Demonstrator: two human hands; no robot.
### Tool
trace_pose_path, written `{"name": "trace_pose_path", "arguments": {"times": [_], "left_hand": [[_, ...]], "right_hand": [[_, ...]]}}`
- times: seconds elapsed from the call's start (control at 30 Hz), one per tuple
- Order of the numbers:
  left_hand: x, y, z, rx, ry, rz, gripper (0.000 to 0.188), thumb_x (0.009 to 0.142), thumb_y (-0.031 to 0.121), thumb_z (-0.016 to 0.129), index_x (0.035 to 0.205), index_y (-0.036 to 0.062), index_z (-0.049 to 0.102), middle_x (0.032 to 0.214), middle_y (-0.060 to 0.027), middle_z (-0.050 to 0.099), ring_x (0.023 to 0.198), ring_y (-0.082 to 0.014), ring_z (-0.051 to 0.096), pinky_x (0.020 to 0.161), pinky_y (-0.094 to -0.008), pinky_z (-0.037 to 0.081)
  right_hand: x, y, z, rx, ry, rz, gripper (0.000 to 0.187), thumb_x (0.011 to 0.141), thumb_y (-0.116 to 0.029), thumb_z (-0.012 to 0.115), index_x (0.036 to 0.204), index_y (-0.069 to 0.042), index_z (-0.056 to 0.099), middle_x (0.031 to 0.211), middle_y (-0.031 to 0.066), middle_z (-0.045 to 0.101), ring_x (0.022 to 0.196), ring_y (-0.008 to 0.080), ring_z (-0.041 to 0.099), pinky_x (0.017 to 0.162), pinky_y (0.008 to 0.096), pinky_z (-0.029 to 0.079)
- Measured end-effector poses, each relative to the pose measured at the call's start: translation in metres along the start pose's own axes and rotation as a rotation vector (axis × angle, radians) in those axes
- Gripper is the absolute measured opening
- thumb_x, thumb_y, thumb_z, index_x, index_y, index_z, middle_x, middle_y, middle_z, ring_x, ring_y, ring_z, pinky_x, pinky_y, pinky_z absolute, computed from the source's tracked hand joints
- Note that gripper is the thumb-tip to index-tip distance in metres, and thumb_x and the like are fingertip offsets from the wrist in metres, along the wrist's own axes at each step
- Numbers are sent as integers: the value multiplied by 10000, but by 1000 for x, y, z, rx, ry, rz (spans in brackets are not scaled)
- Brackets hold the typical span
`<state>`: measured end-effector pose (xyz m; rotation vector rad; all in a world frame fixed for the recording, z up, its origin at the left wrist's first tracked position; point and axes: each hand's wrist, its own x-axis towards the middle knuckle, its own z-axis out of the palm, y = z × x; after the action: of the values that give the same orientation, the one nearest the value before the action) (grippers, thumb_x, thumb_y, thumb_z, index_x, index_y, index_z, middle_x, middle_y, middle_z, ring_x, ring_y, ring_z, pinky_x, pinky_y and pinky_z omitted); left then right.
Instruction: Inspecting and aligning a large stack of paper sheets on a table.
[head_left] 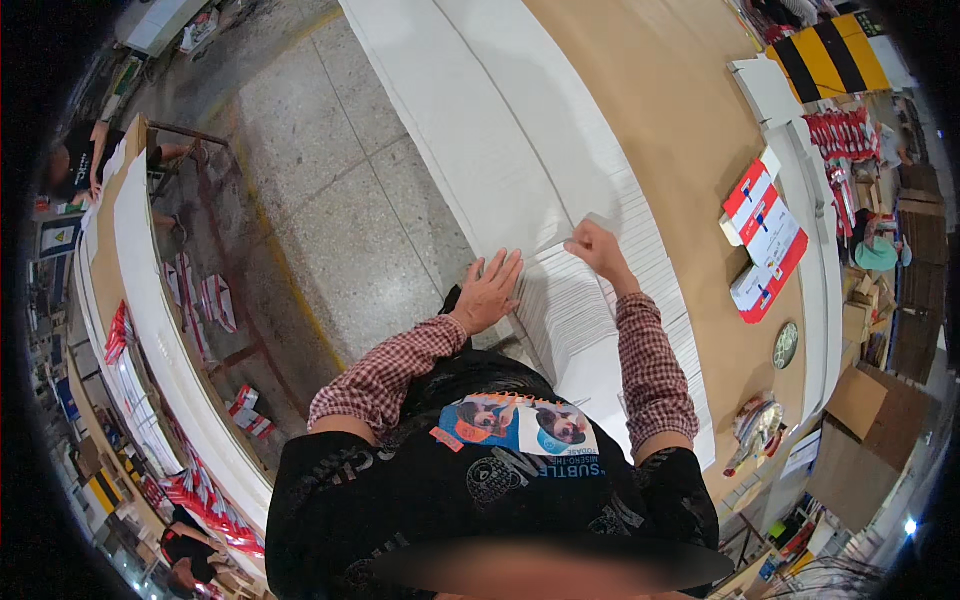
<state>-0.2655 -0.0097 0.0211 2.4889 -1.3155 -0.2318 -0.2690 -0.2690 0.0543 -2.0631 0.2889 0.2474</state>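
A long row of overlapping white card sheets (450, 85) runs along the left side of the table, with stepped edges showing. Close in front of me, the sheets form a fanned stack (568, 300). My left hand (488, 290) lies flat against the stack's left side, fingers stretched and somewhat apart. Over the stack's far end, my right hand (598, 252) is closed, its fingers curled in at the sheets' edge. Whatever may be between those fingers is hidden.
On the brown tabletop (650, 110) to the right lie a flat red, white and blue printed carton (768, 240), a round greenish object (786, 345) and a clear plastic bundle (757, 435). Across the speckled floor (320, 150), another person (85, 160) stands by a second table (140, 260).
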Motion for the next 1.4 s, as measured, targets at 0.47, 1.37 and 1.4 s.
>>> {"name": "trace_pose_path", "arguments": {"times": [0.47,1.37,1.4], "left_hand": [[5,3,-4,-32,-17,16,763,710,332,659,1326,36,319,1423,-93,240,1296,-261,243,984,-479,270],[15,9,-6,-102,31,119,648,692,243,661,1252,38,409,1156,-94,412,1082,-274,387,892,-406,312],[16,9,-6,-82,38,124,650,693,245,661,1253,31,407,1157,-96,412,1088,-275,385,894,-409,314]], "right_hand": [[-9,39,25,-204,208,30,363,837,-303,548,670,13,486,589,149,430,556,268,424,536,363,352],[-29,48,26,-148,221,27,302,793,-263,572,688,16,523,636,151,501,620,314,495,576,391,382],[-29,50,26,-141,232,6,296,797,-260,564,692,14,529,639,159,498,620,322,487,571,398,376]]}}
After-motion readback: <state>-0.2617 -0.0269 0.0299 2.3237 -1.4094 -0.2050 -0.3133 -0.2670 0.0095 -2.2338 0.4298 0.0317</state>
